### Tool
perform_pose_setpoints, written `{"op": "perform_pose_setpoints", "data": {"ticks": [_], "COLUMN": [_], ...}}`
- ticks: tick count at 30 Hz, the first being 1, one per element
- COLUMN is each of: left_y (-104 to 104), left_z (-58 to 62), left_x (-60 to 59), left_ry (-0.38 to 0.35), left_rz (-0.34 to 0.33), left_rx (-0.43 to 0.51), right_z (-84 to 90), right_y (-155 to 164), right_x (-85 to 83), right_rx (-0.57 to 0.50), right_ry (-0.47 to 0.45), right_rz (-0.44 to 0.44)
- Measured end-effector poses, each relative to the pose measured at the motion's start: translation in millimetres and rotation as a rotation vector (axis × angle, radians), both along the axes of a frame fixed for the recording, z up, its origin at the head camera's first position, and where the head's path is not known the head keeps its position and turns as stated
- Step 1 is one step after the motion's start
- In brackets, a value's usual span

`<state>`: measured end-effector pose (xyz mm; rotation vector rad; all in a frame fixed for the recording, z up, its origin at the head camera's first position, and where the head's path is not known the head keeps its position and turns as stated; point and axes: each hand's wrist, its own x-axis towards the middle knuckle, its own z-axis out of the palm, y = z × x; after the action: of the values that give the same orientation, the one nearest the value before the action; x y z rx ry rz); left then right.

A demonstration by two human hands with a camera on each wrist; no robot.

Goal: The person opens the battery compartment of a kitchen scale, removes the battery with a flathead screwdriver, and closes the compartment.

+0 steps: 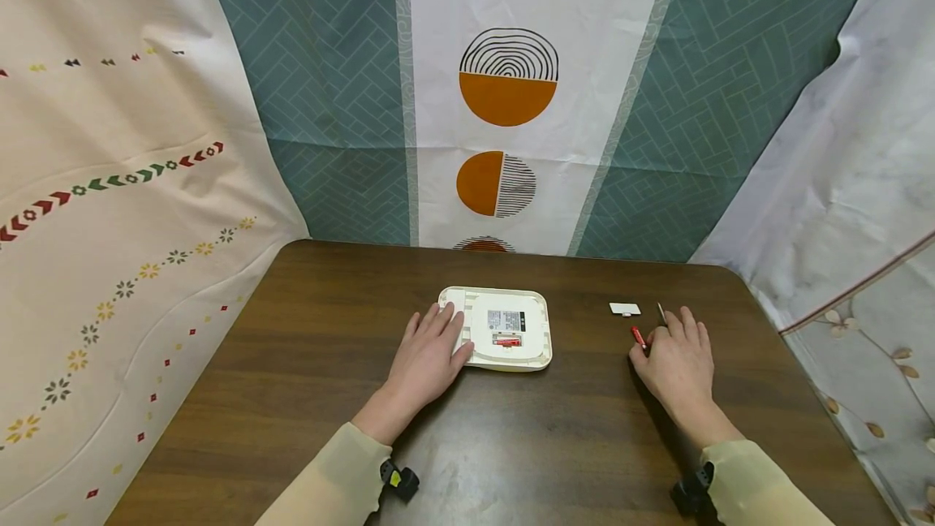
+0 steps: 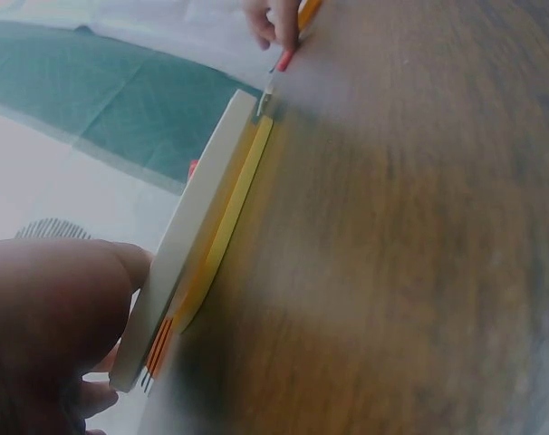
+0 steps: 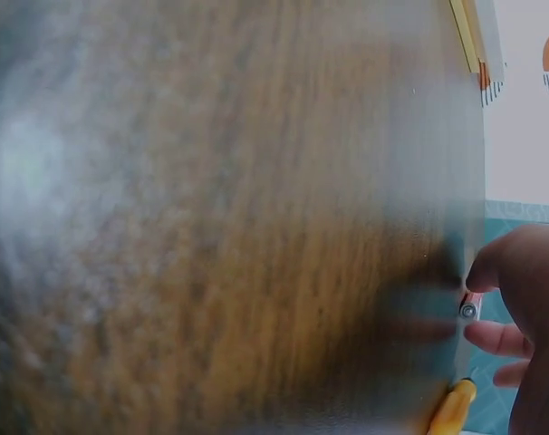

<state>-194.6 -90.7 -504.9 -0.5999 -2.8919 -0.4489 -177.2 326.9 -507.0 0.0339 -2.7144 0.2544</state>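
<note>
Red battery (image 1: pixel 638 337) lies at the right grip (image 1: pixel 679 364), between thumb and forefinger

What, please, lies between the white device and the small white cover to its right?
Only bare tabletop lies between the white device and the small white cover, as the head view shows.

We note a brown, wood-grained tabletop (image 1: pixel 570 437). On it we record a white device (image 1: pixel 504 321) with an inset red battery (image 1: pixel 506 342); to the right, a small white cover (image 1: pixel 624 309), a partly hidden screwdriver (image 1: pixel 661 314) and a second red battery (image 1: pixel 639 338)
</note>
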Motion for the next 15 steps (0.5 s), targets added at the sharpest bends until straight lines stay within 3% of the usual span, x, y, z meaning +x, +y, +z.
{"op": "perform_pose_setpoints", "data": {"ticks": [15], "left_y": [0.4], "left_z": [1.1], "left_x": [-0.5], "left_ry": [-0.020], "left_rz": [0.003], "left_rx": [-0.003], "right_z": [-0.1], "right_y": [-3.2], "right_x": [-3.8], "right_rx": [0.004], "right_ry": [0.060], "right_rz": [0.043]}}
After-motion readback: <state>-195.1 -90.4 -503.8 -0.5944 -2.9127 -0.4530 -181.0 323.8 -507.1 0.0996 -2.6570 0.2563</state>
